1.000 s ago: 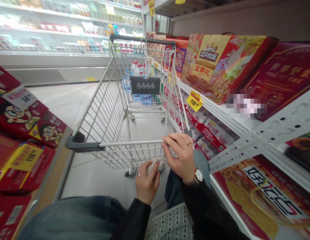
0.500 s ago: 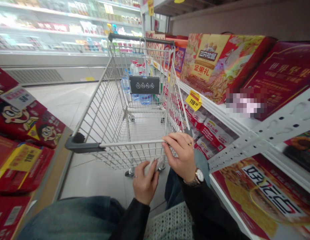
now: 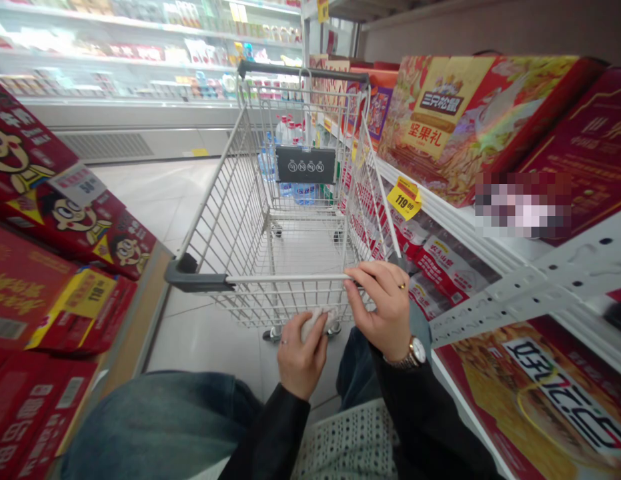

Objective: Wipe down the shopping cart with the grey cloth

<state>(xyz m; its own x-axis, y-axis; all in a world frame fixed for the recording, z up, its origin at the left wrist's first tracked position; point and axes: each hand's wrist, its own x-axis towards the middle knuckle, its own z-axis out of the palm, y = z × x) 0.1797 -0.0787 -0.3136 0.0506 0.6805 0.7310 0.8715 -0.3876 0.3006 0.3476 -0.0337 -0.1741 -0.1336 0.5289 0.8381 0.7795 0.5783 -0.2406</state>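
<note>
The left hand's fingers are pressed together, pinching a crumpled white wad of tissue or cloth, which sits just below the near rail of a wire shopping cart. The right hand's fingers curl side by side over that rail. Since the last view, the wad has shifted slightly within the left hand's grip, and the whole scene has slid rightward in frame, with both hands staying at the rail. The empty-looking cart points far down the aisle, with a gift box of nuts on the shelf to the right and red boxes stacked to the left.
</note>
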